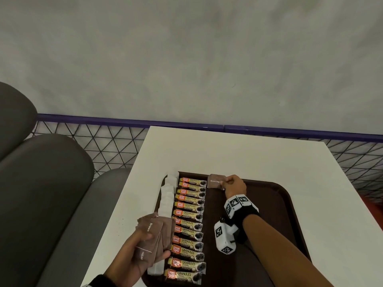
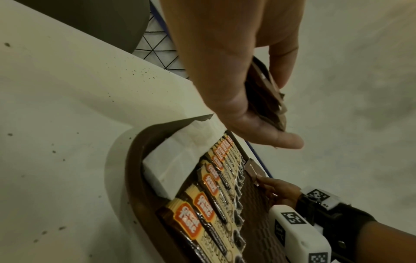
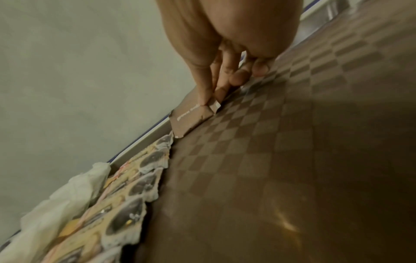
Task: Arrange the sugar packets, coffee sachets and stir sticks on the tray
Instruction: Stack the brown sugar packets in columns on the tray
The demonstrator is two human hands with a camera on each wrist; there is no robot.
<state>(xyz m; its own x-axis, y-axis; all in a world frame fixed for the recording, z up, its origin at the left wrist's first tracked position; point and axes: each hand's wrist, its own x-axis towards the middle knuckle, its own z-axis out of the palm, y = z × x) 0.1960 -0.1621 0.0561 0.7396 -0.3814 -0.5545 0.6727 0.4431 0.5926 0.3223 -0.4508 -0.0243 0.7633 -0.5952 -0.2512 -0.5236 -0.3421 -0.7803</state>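
Note:
A dark brown tray (image 1: 286, 195) lies on the white table. Down its left side runs a column of white packets (image 1: 167, 195), then a column of several coffee sachets (image 1: 189, 222). My right hand (image 1: 233, 184) pinches one brown sugar packet (image 1: 215, 181) at the tray's far edge, just right of the top sachet; the packet (image 3: 191, 118) rests low against the tray floor. My left hand (image 1: 143, 251) grips a fanned stack of brown sugar packets (image 1: 154, 235) above the tray's left edge, the stack (image 2: 265, 94) held between thumb and fingers. No stir sticks are in view.
The white table (image 1: 238, 150) extends beyond the tray on the far side and on the right. A grey padded seat (image 1: 41, 183) stands on the left. A black wire mesh barrier with a purple rail (image 1: 124, 123) runs behind the table.

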